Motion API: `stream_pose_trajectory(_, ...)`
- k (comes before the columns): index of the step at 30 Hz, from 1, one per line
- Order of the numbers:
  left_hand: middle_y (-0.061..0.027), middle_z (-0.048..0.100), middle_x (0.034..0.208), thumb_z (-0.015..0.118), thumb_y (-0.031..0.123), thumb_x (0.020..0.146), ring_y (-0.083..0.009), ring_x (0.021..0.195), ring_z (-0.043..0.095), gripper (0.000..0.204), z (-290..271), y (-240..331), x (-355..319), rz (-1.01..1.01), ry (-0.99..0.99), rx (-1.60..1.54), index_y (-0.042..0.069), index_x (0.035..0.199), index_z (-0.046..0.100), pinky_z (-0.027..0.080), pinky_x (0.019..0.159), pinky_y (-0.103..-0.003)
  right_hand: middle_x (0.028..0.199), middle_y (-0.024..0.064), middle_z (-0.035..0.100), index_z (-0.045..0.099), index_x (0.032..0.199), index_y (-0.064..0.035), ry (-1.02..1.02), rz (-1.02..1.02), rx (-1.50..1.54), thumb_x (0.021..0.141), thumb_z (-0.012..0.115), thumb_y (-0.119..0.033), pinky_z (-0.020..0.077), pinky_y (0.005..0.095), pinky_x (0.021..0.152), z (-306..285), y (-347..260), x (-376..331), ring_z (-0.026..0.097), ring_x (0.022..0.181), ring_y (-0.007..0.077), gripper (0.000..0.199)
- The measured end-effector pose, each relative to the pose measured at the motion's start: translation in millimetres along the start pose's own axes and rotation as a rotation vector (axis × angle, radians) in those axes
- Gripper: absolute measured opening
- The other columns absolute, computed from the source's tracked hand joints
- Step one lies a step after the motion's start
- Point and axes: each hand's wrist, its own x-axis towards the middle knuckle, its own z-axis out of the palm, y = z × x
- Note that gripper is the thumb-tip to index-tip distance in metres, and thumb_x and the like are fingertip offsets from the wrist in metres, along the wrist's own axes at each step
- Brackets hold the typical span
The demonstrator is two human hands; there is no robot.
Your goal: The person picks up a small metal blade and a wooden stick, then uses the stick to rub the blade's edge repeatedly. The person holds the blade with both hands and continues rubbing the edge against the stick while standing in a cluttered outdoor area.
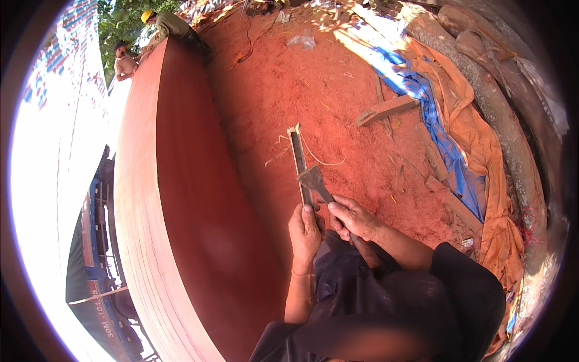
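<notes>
My left hand (pixel 305 234) is closed around the lower end of a narrow split length of bamboo (pixel 298 155), which points up and away with its hollow channel showing. Thin curled slivers (pixel 322 161) hang from its far part. In my right hand (pixel 356 218) is a chisel-like tool with a flared dark metal blade (pixel 310 177) and a brown handle (pixel 367 253) running down toward my lap. The blade lies against or just over the bamboo; whether they touch I cannot tell.
A huge reddish timber slab (pixel 199 157) runs along my left, with two people (pixel 172 27) at its far end. Red sawdust covers the ground (pixel 271 78). Rightward lie a wood block (pixel 387 110), blue tarp (pixel 422 84), orange tarp (pixel 482 139) and logs (pixel 503 114). A truck (pixel 99 253) stands left.
</notes>
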Motion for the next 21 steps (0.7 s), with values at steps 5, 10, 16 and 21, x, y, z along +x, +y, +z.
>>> stream_pose_trajectory(5, -0.0031, 0.055, 0.06, 0.044, 0.022, 0.106, -0.0095, 0.051, 0.052, 0.031, -3, 1, 76, 0.07, -0.015, 0.141, 0.0, 0.091, 0.06, 0.041, 0.048, -0.027, 0.067, -0.0021, 0.046, 0.047, 0.144, -0.0097, 0.059, -0.016, 0.038, 0.108, 0.042, -0.028, 0.0409, 0.0218, 0.044, -19, -27, 65, 0.041, 0.05, 0.0049, 0.041)
stream_pose_trajectory(10, -0.003, 0.055, 0.06, 0.044, 0.022, 0.106, -0.0092, 0.051, 0.051, 0.032, -12, -16, 168, 0.014, -0.008, 0.178, -0.001, 0.091, 0.061, 0.041, 0.047, -0.027, 0.068, -0.0024, 0.047, 0.051, 0.139, -0.0094, 0.086, -0.019, 0.03, 0.107, 0.044, -0.028, 0.0413, 0.0219, 0.045, -45, -39, 149, 0.043, 0.05, 0.005, 0.037)
stream_pose_trajectory(16, -0.0004, 0.051, 0.06, 0.045, 0.025, 0.107, -0.0056, 0.045, 0.044, 0.029, -41, 9, 319, 0.024, -0.116, -0.006, 0.002, 0.095, 0.057, 0.034, 0.04, -0.023, 0.067, -0.0026, 0.049, 0.06, 0.125, -0.0093, 0.192, -0.134, -0.207, 0.105, 0.049, -0.03, 0.0436, 0.0241, 0.045, -50, -92, 293, 0.05, 0.052, 0.0055, 0.03)
stream_pose_trajectory(21, -0.0007, 0.053, 0.061, 0.048, 0.023, 0.104, -0.0066, 0.045, 0.045, 0.026, -75, 41, 435, -0.037, -0.161, 0.049, 0.0, 0.106, 0.059, 0.034, 0.039, -0.022, 0.068, 0.0039, 0.05, 0.055, 0.128, -0.0061, 0.284, -0.253, -0.574, 0.1, 0.058, -0.03, 0.0447, 0.0321, 0.054, -53, -136, 368, 0.053, 0.059, 0.013, 0.037)
